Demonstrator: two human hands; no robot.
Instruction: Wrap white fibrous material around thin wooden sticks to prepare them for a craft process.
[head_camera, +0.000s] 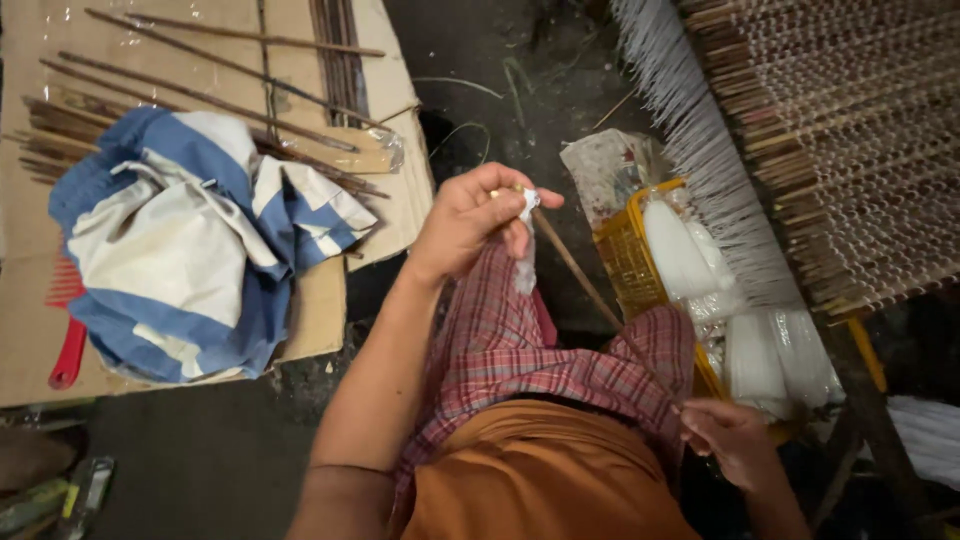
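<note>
- The left hand (468, 218) is pinching a white wad (527, 205) onto the top end of a thin stick (585, 287), over the lap.
- The right hand (728, 437) is gripping the stick's bottom end, fingers closed, beside the yellow basket (628, 262).

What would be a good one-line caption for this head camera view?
Left hand wraps white fibre onto a thin brown wooden stick, right hand holding its lower end, beside a yellow plastic basket.

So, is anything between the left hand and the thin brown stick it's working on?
Nothing visible. The left hand already pinches the white wad at the top end of the thin brown stick, and the right hand is at its lower end, above the plaid cloth.
</note>
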